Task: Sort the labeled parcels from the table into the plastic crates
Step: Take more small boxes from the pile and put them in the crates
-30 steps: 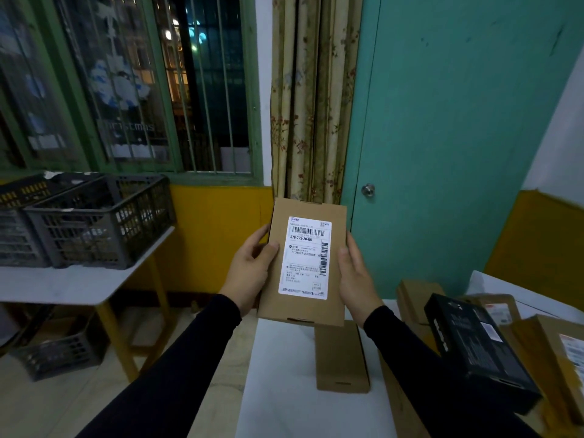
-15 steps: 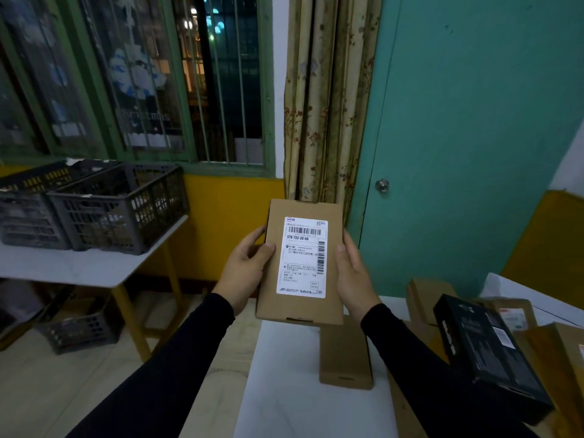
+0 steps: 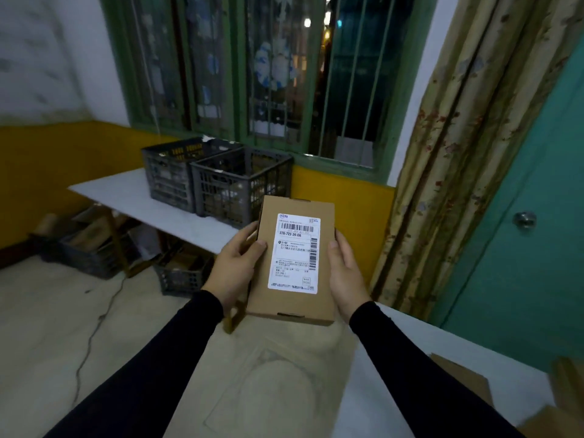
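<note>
Brown cardboard makes up the parcel [image 3: 295,263], held upright in the air between both hands with its white shipping label [image 3: 295,252] facing the camera. The left hand [image 3: 235,271] has its grip pinching the parcel's left edge, thumb on the front face; the right hand [image 3: 344,273] clamps the right edge likewise. Beyond the parcel, two dark plastic crates [image 3: 221,178] stand side by side, touching, on a white tabletop [image 3: 132,192] below the green-framed window [image 3: 268,74]. More crates [image 3: 183,275] sit on the floor beneath it.
</note>
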Available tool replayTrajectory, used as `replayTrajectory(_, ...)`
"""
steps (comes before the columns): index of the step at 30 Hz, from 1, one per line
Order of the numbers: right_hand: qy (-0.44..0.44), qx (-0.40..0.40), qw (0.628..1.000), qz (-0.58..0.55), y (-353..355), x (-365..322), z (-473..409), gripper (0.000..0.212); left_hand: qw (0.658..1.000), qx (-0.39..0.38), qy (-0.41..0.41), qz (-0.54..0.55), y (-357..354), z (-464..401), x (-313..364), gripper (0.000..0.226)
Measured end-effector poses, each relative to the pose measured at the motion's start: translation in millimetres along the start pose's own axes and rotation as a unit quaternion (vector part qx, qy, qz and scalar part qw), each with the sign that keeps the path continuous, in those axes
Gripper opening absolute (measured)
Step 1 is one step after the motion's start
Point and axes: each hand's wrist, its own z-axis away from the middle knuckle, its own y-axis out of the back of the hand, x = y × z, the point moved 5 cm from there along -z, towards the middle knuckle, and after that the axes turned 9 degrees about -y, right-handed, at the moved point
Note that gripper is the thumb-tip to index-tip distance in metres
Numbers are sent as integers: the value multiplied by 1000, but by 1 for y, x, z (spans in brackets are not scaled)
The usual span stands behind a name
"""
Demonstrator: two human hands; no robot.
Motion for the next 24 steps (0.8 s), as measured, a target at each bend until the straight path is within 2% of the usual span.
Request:
replayTrajectory(9, -6, -38, 999, 1, -209, 7, -81, 41, 997, 33, 15, -62, 190, -97, -17, 40)
replayTrajectory(16, -6, -56, 998, 0, -299, 5, -176, 39, 996, 52, 30, -60, 259, -196, -45, 44)
replayTrajectory(21, -8, -70, 997, -6, -352, 12, -275, 32, 994, 70, 27, -80, 291, -292, -72, 43)
replayTrajectory(24, -29, -91, 995, -11, -381, 5, -340, 41, 994, 86, 32, -66, 305, -364, -82, 42)
